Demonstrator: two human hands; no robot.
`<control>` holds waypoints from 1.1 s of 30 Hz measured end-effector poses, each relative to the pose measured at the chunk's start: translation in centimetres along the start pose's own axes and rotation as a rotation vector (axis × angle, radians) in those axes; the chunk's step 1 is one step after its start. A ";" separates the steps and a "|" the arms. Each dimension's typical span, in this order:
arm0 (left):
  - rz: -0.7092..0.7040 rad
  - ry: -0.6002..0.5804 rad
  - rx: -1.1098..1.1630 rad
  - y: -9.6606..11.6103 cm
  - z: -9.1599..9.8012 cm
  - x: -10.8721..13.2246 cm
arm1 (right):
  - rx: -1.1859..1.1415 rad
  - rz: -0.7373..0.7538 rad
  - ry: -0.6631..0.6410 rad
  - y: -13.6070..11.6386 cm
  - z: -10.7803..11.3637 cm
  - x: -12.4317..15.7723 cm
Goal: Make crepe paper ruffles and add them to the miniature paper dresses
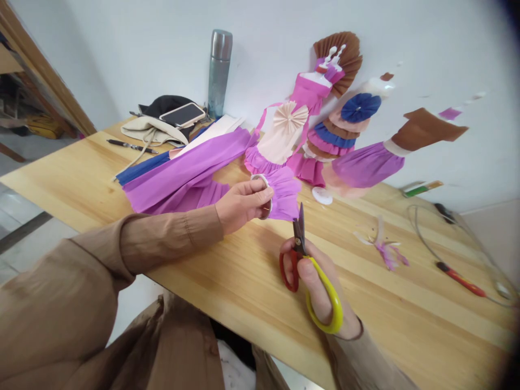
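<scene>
My left hand (240, 205) pinches a folded piece of purple crepe paper (284, 199) together with a roll of clear tape (264, 196) above the wooden table (227, 271). My right hand (320, 287) grips scissors (303, 254) with one red and one yellow handle. Their blades are nearly closed and point up at the lower edge of the purple paper.
Long purple, blue and cream paper sheets (182, 168) lie at the left. Paper dress figures (300, 124) lean on the wall. A flask (219, 73), phone (182, 115), bag (156, 127), pen (128, 145), paper scraps (385, 252), a white disc (322, 195) and a red tool (461, 278) are around.
</scene>
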State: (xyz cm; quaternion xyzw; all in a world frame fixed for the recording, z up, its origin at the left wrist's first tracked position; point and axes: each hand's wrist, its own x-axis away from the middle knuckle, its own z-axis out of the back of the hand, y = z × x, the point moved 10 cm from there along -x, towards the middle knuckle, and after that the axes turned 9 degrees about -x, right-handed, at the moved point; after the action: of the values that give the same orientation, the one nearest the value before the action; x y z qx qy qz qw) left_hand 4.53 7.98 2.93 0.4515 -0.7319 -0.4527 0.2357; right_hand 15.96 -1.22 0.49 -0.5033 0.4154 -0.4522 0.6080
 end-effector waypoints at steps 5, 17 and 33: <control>0.007 0.007 -0.012 0.0 0.1 0.0 | 0.002 -0.007 0.017 -0.1 0.0 -0.1; 0.004 0.006 -0.023 -0.1 0.2 -0.1 | -0.027 -0.068 0.113 -0.3 0.2 0.3; -0.029 0.007 -0.041 0.2 0.3 -0.1 | -0.074 -0.005 -0.002 -0.2 -0.4 0.0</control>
State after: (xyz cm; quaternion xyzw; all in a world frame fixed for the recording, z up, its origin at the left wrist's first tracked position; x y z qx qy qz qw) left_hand 4.28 8.20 3.00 0.4585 -0.7150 -0.4696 0.2410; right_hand 15.55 -1.34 0.63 -0.5269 0.4300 -0.4377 0.5882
